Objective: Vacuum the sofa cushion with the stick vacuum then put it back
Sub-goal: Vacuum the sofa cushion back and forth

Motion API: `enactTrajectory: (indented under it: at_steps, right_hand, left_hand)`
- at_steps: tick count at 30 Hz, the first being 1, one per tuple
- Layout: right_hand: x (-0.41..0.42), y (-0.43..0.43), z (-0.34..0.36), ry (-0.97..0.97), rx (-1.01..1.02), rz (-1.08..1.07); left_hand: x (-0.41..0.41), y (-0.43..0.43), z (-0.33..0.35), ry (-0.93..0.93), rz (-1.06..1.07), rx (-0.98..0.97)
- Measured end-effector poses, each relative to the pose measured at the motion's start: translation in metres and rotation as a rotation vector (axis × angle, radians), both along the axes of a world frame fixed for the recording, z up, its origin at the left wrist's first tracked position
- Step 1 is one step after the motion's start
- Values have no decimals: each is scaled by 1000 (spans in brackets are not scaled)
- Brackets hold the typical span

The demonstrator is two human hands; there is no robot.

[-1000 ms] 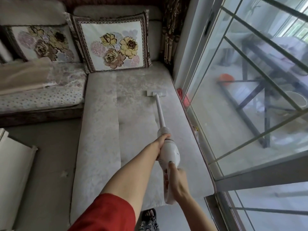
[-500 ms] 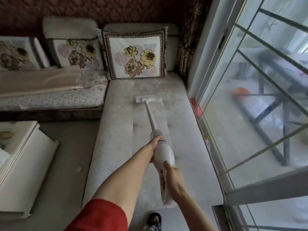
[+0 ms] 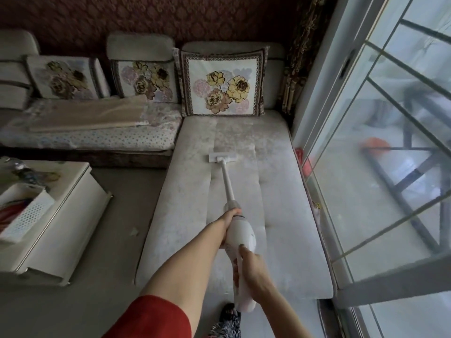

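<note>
Sofa cushion (image 3: 280, 215): floor head (image 3: 222, 157) shifted left onto centre panel since a second ago. Both hands, left hand (image 3: 230, 215) and right hand (image 3: 253, 267), closed around stick vacuum (image 3: 240, 235); vacuuming ongoing.

Three floral pillows (image 3: 223, 82) lean on the sofa back against a dark red patterned wall (image 3: 170, 18). Folded beige blanket (image 3: 90, 113) lies on the left seat. White cabinet (image 3: 56, 223) at left, white perforated basket (image 3: 23, 213) on its tabletop. Grey floor (image 3: 80, 308). Glass sliding door (image 3: 380, 142) at right; curtain (image 3: 296, 59) in the corner. Red item (image 3: 305, 164) by the door track, unclear.
</note>
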State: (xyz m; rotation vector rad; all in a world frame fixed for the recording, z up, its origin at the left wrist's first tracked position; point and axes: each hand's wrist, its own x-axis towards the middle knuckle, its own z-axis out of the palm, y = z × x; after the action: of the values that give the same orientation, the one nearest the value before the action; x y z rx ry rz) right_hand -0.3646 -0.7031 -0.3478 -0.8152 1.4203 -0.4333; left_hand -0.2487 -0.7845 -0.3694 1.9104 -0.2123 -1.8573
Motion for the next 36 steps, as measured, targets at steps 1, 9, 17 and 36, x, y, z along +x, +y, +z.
enactTrajectory:
  at_steps: [1, 9, 17, 36]
  right_hand:
    - [-5, 8, -3, -6, 3, 0]
    - [-43, 91, -21, -38, 34, 10]
    - [-78, 184, -33, -25, 47, -28]
    - [-71, 394, -30, 41, 73, -139]
  left_hand:
    - [-5, 8, -2, 4, 6, -1]
    - [-41, 92, -8, 23, 18, -2]
    - [-73, 175, -36, 114, 37, -50]
    - [-76, 366, -61, 152, -40, 10]
